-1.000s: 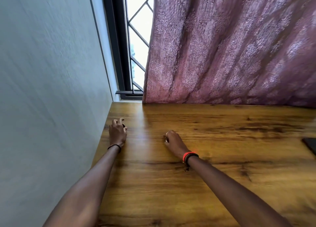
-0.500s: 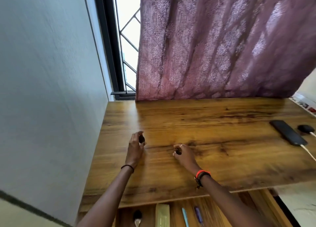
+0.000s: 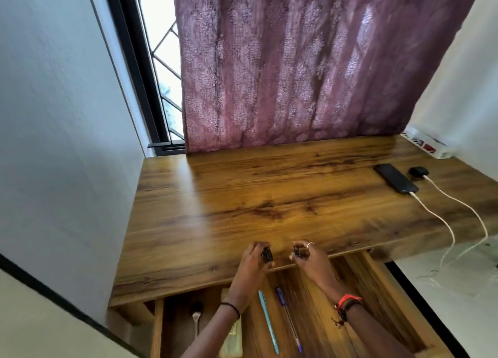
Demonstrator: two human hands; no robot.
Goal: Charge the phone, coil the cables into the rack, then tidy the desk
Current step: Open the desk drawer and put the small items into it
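Observation:
My left hand [image 3: 252, 260] grips a small dark object [image 3: 266, 255] over the front edge of the wooden desk [image 3: 242, 195]. My right hand [image 3: 312, 258] grips a second small dark object [image 3: 298, 251] close beside it. What the two objects are is too blurred to tell. A black phone [image 3: 395, 178] lies at the desk's far right with a white cable [image 3: 442, 217] plugged into it. A black charger [image 3: 418, 172] sits next to the phone, and its white cable hangs over the desk's right edge.
An open drawer [image 3: 377, 285] below the desk front holds a teal pen [image 3: 268, 322], a blue pen [image 3: 288, 317], a spoon [image 3: 196, 314] and a pale flat item [image 3: 231, 338]. A purple curtain [image 3: 310, 61] hangs behind. A white box [image 3: 425, 144] sits far right.
Both hands have drawn back from the desk's far left to its front edge, each carrying a small dark object. The view has tilted down and right, revealing the drawer, phone and cable.

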